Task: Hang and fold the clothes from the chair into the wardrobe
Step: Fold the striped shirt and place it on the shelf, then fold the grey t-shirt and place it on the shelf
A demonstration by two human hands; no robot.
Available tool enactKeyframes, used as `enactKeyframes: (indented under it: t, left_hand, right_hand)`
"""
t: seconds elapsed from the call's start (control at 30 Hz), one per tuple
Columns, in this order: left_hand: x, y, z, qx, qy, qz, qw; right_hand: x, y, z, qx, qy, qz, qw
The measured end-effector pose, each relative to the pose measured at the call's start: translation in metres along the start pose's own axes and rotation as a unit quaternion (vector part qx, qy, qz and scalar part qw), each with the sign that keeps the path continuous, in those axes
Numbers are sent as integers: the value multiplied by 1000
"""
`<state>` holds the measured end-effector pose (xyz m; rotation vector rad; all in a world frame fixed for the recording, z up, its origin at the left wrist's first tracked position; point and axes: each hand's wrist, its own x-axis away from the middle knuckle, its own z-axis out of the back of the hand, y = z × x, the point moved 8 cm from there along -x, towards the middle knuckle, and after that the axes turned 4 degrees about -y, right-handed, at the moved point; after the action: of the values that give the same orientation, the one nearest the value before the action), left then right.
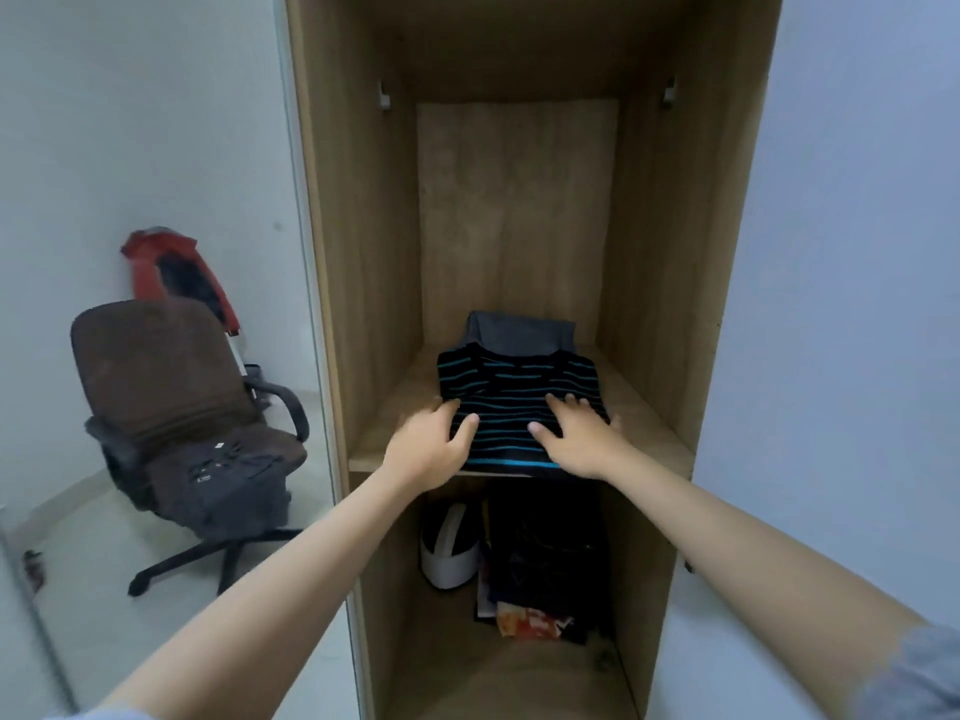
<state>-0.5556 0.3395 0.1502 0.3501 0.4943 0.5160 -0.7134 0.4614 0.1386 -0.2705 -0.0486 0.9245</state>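
I'm pressing both hands flat, no closed grip: left hand (pixel 434 441) and right hand (pixel 579 439) spread open on the folded striped shirt (pixel 519 402), which is lying on the wardrobe shelf (pixel 384 449), grey garment (pixel 519 332) at twelve o'clock. Placing step; next I judge fetching the dark clothes (pixel 228 485) from the chair (pixel 166 376) at nine o'clock.

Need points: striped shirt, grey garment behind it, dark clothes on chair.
striped shirt (pixel 519 392), head view, centre of folded front.
grey garment (pixel 514 332), head view, top fold.
dark clothes (pixel 228 485), head view, middle of pile on chair seat.
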Motion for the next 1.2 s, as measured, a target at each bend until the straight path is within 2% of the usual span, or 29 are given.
enactKeyframes:
  t: [0.17, 0.33, 0.47, 0.6, 0.73, 0.87, 1.03, 1.2]
  left_hand:
    - [82, -13, 14, -33, 46, 44, 997]
    - [192, -91, 55, -37, 93, 159, 982]
    - [306, -175, 113, -80, 131, 259, 954]
    - [447, -247, 174, -100, 154, 369, 911]
    - [619, -299, 233, -82, 187, 484, 851]
    - [791, -326, 279, -56, 213, 583, 782]
    - [963, -337, 299, -8, 269, 672, 690]
    - [1079, -363, 299, 46, 336, 729, 594]
  right_hand:
    - [43, -59, -18, -22, 55, 54, 997]
    - [86, -163, -60, -60, 67, 129, 987]
    - [133, -282, -110, -91, 26, 233, 968]
    - [209, -420, -166, -120, -31, 339, 932]
    - [321, -564, -224, -167, -102, 457, 867]
    - [450, -687, -286, -194, -207, 520, 806]
    - [594, -795, -352, -192, -322, 569, 732]
    - [685, -874, -425, -154, -394, 607, 672]
